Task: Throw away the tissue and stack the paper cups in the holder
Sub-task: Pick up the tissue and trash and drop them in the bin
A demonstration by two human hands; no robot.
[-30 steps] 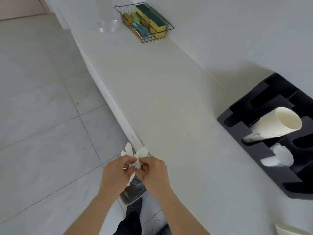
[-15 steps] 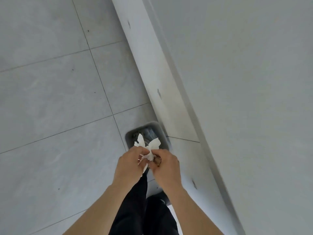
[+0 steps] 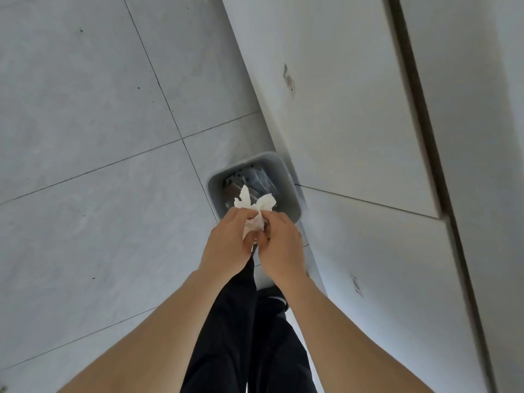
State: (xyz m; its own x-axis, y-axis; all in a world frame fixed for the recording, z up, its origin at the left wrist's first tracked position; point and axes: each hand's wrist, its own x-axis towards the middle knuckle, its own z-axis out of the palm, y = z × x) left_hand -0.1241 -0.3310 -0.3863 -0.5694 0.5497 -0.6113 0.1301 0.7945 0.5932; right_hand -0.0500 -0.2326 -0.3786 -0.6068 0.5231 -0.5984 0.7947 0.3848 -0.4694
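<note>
You have your left hand (image 3: 226,241) and right hand (image 3: 279,242) pinched together on the crumpled tissue (image 3: 253,212), held above the near edge of the grey bin (image 3: 286,177), ready for dropping.

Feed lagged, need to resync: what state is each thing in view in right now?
tissue: crumpled, pinched between both hands, above the bin
left hand: closed on the tissue
right hand: closed on the tissue
bin: open-topped, rubbish inside, on the floor against the cabinet
</note>
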